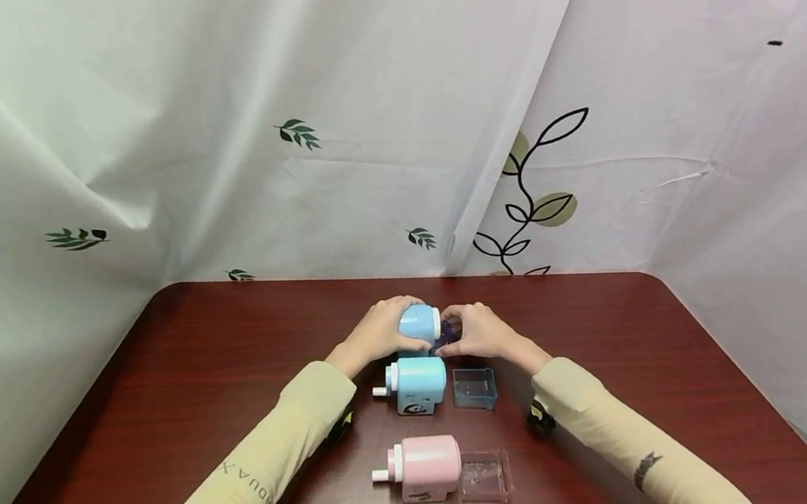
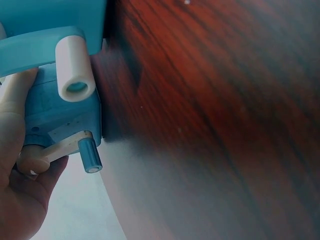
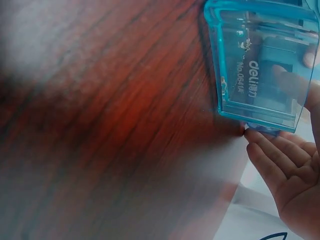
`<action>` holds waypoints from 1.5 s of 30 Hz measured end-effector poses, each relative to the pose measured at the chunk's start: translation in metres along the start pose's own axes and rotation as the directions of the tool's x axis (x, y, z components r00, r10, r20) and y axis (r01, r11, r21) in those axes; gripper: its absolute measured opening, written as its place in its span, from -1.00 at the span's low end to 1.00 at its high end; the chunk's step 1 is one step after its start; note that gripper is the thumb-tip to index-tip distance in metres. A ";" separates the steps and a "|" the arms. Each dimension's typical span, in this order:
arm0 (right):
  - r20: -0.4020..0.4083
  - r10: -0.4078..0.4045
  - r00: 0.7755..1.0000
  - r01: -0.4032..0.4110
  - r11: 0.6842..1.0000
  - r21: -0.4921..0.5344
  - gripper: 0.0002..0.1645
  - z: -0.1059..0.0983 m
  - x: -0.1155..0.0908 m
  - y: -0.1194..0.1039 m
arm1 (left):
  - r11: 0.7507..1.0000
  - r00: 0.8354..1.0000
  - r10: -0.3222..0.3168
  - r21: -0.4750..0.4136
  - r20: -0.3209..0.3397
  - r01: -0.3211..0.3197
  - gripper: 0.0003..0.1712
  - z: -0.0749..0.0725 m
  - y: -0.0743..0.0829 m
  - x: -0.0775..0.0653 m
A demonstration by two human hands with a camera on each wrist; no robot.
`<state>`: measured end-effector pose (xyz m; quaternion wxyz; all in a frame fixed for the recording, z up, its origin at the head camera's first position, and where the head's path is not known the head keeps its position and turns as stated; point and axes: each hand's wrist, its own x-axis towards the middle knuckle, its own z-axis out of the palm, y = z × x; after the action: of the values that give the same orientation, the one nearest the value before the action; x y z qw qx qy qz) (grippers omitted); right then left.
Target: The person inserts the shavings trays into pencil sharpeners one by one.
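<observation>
My left hand (image 1: 381,332) grips a light blue crank pencil sharpener (image 1: 418,323), the farthest one. In the left wrist view its white crank arm (image 2: 65,147) ends in a blue knob. My right hand (image 1: 485,331) pinches a dark blue see-through drawer (image 1: 447,332) at that sharpener's right side; whether it is inside the body, I cannot tell. Nearer stands a turquoise sharpener (image 1: 421,380) with a white crank handle. Right of it lies its clear blue drawer (image 1: 475,388), which partly covers my right fingers (image 3: 272,157) in the right wrist view.
Closest to me is a pink sharpener (image 1: 430,466), and a clear pink drawer (image 1: 485,477) lies at its right. All rest on a dark red-brown wooden table (image 1: 249,347). A white patterned curtain (image 1: 362,164) hangs behind the table's far edge.
</observation>
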<state>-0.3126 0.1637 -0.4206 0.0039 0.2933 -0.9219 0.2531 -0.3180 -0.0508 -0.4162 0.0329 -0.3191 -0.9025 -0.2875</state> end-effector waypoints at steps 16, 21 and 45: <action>0.033 0.006 0.999 -0.007 0.999 0.043 -0.30 0.001 0.005 -0.001 | 1.000 1.000 0.003 -0.005 -0.004 -0.003 -0.23 0.000 0.000 0.000; 0.035 0.012 0.999 -0.013 0.999 0.040 -0.31 0.001 0.006 -0.003 | 1.000 1.000 0.004 -0.001 -0.006 -0.004 -0.24 -0.001 0.000 0.000; 0.078 0.025 0.997 -0.035 0.991 0.128 -0.24 -0.004 -0.001 0.007 | 1.000 1.000 0.005 0.001 0.000 -0.005 -0.22 0.000 0.000 0.000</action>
<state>-0.3166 0.1709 -0.4210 -0.0542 0.2886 -0.9074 0.3008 -0.3181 -0.0510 -0.4165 0.0338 -0.3212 -0.9019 -0.2869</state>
